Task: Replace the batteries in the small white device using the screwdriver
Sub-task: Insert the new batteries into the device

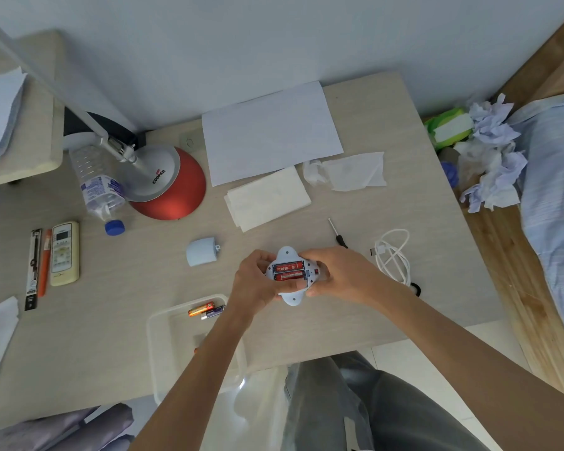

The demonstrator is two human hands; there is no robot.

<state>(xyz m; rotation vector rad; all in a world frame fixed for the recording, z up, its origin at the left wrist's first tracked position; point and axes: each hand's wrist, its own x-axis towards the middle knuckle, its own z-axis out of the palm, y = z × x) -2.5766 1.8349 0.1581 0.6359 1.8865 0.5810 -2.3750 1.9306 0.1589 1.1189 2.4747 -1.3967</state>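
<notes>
Both hands hold the small white device (289, 296) just above the table, its open battery bay facing up. Two red batteries (288, 270) lie side by side in the bay. My left hand (256, 281) grips the device's left side, and my right hand (337, 271) grips its right side with the thumb near the bay. The pale blue battery cover (201, 251) lies on the table to the left. A small screwdriver (337, 233) with a black handle rests on the table just beyond my right hand. Two other batteries (206, 309) lie in a clear tray (163, 323).
A red-based desk lamp (168, 183), a plastic bottle (100, 187), a remote (64, 253) and pens (38, 265) sit at the left. Paper sheets (271, 131) and tissues (352, 172) lie at the back. A white cable (393, 255) coils at the right.
</notes>
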